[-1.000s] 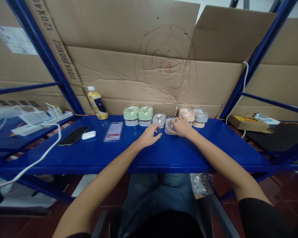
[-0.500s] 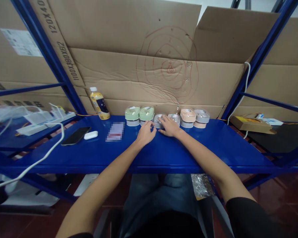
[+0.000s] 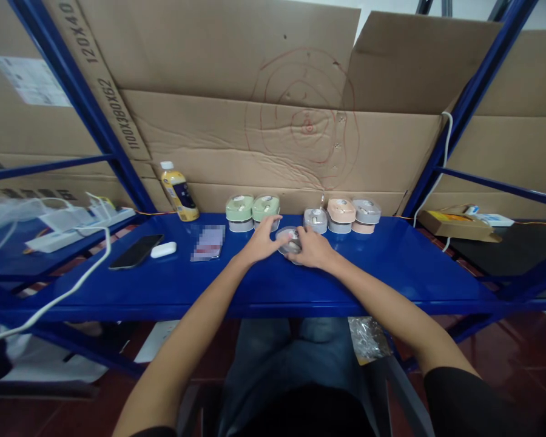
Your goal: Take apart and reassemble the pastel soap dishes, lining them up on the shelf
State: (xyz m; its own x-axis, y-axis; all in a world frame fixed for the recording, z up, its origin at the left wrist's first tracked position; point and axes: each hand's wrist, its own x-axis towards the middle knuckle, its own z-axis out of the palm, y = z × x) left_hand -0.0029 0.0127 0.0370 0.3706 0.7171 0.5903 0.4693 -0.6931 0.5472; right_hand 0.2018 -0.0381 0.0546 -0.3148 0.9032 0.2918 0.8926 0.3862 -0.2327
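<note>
The clear box (image 3: 289, 241) is on the blue desk (image 3: 368, 276), directly between the two hands, near the middle and closer to the person than the row of other boxes. Its lid is see-through, and something dark shows under it, but I cannot tell what this is.

The right hand (image 3: 317, 247) is the nearer one. It is curved around the right side of the clear box, with the fingers on the far part and the thumb on the near part, so it seems to grip it. The left hand (image 3: 258, 244) is open, with the thumb spread away from the fingers. The thumb points to the right and reaches the left edge of the box; whether it presses there, I cannot tell. The box has rounded corners and the fingers cover a part of it, therefore its long axis is not certain; it appears to run about from left to right, from one hand toward the other.

Behind the right hand stands a grey box (image 3: 315, 220), just beside a peach box (image 3: 341, 210) which sits on another box. Behind the left hand, two green boxes (image 3: 239, 207) form the tops of two small piles. The bottle (image 3: 181, 193) stands well apart, at the left.
</note>
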